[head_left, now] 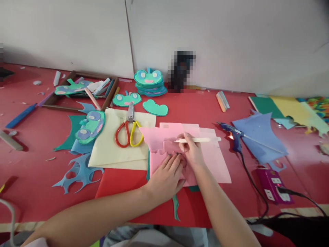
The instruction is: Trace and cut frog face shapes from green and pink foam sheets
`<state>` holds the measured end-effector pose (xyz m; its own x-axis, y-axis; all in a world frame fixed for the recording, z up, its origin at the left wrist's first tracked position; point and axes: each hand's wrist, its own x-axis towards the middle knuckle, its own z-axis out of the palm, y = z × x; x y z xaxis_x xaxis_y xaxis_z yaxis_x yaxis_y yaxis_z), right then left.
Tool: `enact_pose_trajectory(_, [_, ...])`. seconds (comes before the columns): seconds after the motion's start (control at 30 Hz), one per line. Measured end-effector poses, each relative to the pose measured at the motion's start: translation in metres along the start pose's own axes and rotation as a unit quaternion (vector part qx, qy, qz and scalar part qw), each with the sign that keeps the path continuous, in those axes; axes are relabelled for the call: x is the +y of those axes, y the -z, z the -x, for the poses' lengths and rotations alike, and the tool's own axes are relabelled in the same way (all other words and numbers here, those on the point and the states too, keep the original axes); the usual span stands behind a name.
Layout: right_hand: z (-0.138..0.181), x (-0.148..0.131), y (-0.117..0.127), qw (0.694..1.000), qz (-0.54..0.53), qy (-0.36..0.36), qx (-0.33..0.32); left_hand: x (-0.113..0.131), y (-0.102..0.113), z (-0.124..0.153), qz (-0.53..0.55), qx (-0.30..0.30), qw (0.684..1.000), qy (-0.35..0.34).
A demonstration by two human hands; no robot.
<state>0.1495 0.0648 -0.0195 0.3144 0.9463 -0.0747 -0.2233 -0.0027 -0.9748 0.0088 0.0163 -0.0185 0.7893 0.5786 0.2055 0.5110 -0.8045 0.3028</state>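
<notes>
Pink felt sheets [216,164] lie stacked in front of me, and the top one has a ragged cut edge. My left hand [168,173] presses down on them with its fingers stretched out; what lies under the fingers is partly hidden. Between the fingers of my right hand [191,151] is a slim white pen [203,140], held nearly level, its tip at the pink felt. To the left, scissors [130,128] with one red and one yellow handle rest on cream felt sheets [115,157].
Green frog faces [149,80] are piled at the back beside a green felt cutout [155,108]. A wooden tray [74,73] holds pens at left. On the right are a glue gun [233,133], blue felt [264,140] and a purple power strip [273,185] with cords.
</notes>
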Motion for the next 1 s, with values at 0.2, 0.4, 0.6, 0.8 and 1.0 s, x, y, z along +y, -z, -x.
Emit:
enact_pose_trajectory(0.2, [0.001, 0.001, 0.000, 0.997, 0.075, 0.004, -0.010, 0.001, -0.003, 0.002, -0.078, -0.005, 0.996, -0.039])
enact_pose_trajectory(0.4, [0.003, -0.003, -0.002, 0.995, 0.097, 0.000, -0.021, 0.001, 0.005, 0.002, -0.139, 0.027, 0.990, -0.022])
enact_pose_trajectory(0.6, [0.007, -0.010, -0.006, 0.989, 0.142, 0.006, -0.036, 0.006, 0.010, 0.005, -0.222, 0.009, 0.975, 0.017])
enact_pose_trajectory(0.8, [0.010, -0.015, -0.008, 0.987, 0.151, -0.004, -0.061, 0.008, 0.014, 0.006, -0.243, -0.028, 0.968, 0.061])
enact_pose_trajectory(1.0, [0.014, -0.017, -0.010, 0.981, 0.190, 0.023, -0.044, 0.005, 0.012, 0.008, -0.224, -0.025, 0.970, 0.087])
